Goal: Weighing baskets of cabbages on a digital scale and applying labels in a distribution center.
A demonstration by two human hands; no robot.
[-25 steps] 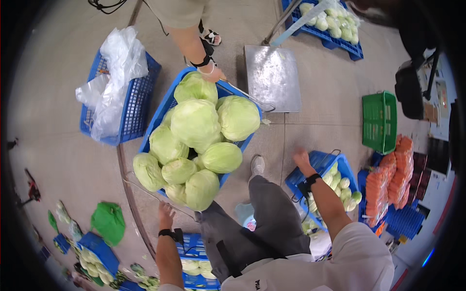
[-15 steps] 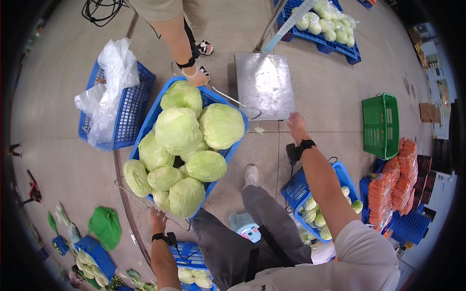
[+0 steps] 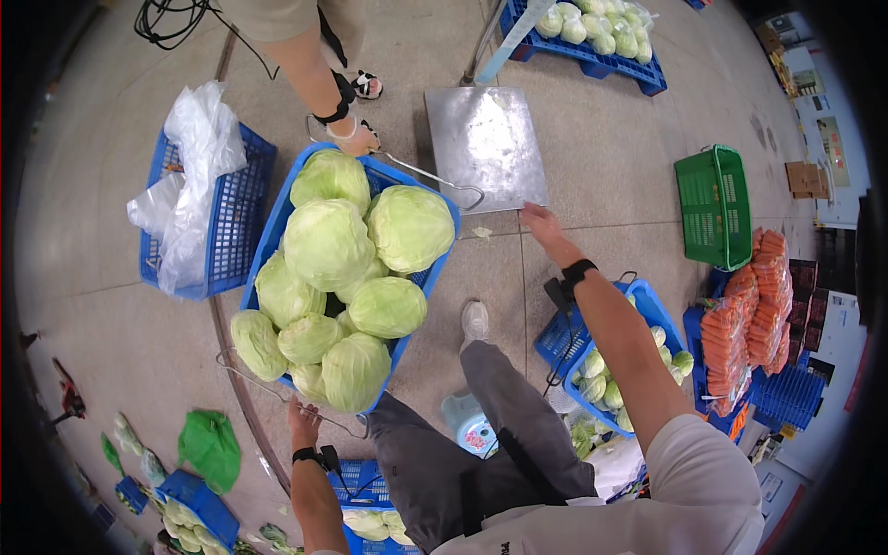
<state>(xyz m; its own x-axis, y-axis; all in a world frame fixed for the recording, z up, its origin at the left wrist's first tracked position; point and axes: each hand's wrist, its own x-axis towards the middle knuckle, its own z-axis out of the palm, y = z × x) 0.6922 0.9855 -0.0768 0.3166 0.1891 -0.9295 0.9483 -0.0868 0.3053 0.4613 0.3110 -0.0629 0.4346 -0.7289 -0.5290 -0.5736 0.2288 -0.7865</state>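
Observation:
A blue plastic crate (image 3: 418, 279) piled with large pale green cabbages (image 3: 326, 244) hangs tilted in front of me, between me and a co-worker. My left hand (image 3: 303, 423) is closed around the wire handle (image 3: 250, 377) at its near end. At the far end, the co-worker's hand (image 3: 356, 139) grips the other wire handle (image 3: 421, 173). My right hand (image 3: 548, 233) reaches forward, fingers extended and holding nothing, at the near right corner of a metal platform scale (image 3: 486, 148). Whether the fingertips touch the scale I cannot tell.
Left stands a blue crate (image 3: 228, 222) with clear plastic bags. A green basket (image 3: 714, 208) and bagged carrots (image 3: 745, 324) are at right. A crate of smaller cabbages (image 3: 638, 310) and a small stool (image 3: 469, 418) are near my legs. Bagged cabbages lie on a blue pallet (image 3: 592, 63) beyond.
The whole view has shifted slightly, so most things appear a little further left. My left hand still grips the handle; my right hand stays by the scale's corner with its fingers stretched further out.

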